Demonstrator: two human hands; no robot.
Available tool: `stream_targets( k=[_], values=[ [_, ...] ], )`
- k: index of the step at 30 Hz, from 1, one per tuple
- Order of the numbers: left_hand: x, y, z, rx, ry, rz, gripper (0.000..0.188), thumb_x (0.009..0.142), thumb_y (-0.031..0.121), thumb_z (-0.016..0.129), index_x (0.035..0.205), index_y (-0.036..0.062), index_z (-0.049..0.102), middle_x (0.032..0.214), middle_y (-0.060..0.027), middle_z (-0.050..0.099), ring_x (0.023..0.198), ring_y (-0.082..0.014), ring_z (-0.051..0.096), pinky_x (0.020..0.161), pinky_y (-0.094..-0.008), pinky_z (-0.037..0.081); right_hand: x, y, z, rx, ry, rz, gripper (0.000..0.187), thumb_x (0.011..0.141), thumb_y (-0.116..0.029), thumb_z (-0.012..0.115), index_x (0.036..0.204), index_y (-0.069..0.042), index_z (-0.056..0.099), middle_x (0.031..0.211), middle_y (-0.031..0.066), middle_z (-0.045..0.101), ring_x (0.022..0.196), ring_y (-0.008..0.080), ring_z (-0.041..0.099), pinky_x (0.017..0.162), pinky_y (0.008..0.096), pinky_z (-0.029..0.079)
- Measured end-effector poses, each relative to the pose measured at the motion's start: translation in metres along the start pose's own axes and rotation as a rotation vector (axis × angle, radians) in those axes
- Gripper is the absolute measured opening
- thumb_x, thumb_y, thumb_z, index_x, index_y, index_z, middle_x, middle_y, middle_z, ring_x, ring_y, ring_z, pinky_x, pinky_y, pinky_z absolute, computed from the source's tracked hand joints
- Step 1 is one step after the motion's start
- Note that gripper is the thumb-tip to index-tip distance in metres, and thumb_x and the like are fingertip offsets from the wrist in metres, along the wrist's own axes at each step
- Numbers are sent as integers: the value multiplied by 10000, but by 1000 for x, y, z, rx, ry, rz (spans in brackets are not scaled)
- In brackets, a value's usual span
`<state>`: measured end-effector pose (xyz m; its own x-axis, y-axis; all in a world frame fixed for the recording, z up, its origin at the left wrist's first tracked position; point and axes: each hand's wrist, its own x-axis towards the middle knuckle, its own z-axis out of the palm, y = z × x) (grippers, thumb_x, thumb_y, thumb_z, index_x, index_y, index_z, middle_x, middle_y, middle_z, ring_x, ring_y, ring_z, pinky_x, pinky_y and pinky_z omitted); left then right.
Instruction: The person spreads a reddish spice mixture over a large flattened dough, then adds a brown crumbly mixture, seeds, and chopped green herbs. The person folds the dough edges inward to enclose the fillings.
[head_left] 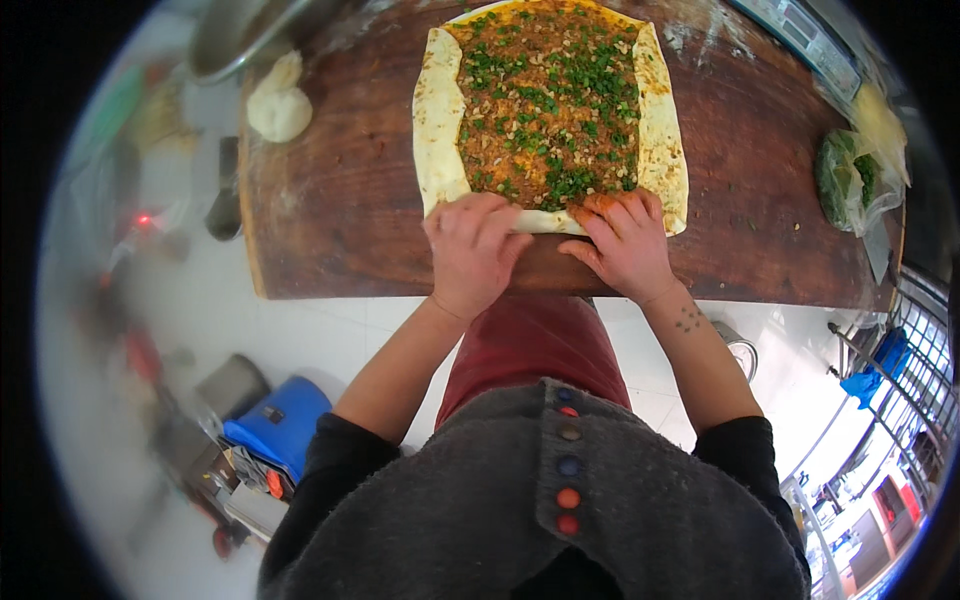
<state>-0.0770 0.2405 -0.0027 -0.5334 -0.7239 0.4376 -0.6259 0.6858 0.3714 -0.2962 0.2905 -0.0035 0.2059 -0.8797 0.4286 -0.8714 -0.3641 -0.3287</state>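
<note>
A large sheet of dough (436, 120) lies flat on the wooden table (350, 200), its left and right sides folded inward. Brown filling (545, 100) with chopped green herbs and crumbly bits covers its middle. The near edge of the sheet is folded over into a narrow strip. My left hand (472, 245) has its curled fingers on the near left corner, gripping that edge. At the near right, my right hand (625, 240) curls over the same edge, its fingertips stained orange. Between the hands, part of the folded strip shows.
A lump of dough (280, 105) sits at the table's left, below a metal bowl (240, 40). At the right are a plastic bag of greens (850, 180) and a scale (805, 40). A blue bag or box (280, 425) stands on the floor at left.
</note>
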Motion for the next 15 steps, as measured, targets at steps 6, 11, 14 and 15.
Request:
stream_targets(
  k=[6, 11, 14, 15],
  values=[
    [2, -3, 10, -39, -64, 126, 291, 708, 229, 765, 961, 151, 645, 988, 1, 606, 927, -206, 559, 800, -374, 390, -9, 7, -3, 73, -116, -59, 286, 742, -313, 751, 921, -122, 635, 860, 11, 572, 888, 227, 537, 862, 422, 389],
    [12, -9, 13, -51, -111, 47, 238, 741, 224, 754, 924, 131, 635, 963, -22, 611, 852, -222, 571, 743, -369, 401, 4, 11, 2, 53, -6, 52, 247, 744, -312, 739, 824, -133, 591, 806, 4, 556, 837, 221, 540, 831, 403, 389],
    [16, -7, 15, -24, -71, -24, 224, 763, 231, 744, 925, 126, 631, 972, -31, 607, 866, -236, 567, 744, -386, 399, 9, 16, 3, 41, -18, 69, 239, 759, -310, 733, 837, -135, 591, 837, 10, 565, 861, 222, 541, 838, 413, 385],
    [18, -7, 16, -19, -45, -22, 231, 767, 241, 741, 936, 128, 631, 982, -34, 606, 874, -240, 567, 744, -392, 400, 11, 19, 2, 37, -15, 64, 239, 759, -310, 733, 837, -135, 591, 837, 10, 565, 861, 222, 541, 838, 413, 385]
  ],
)
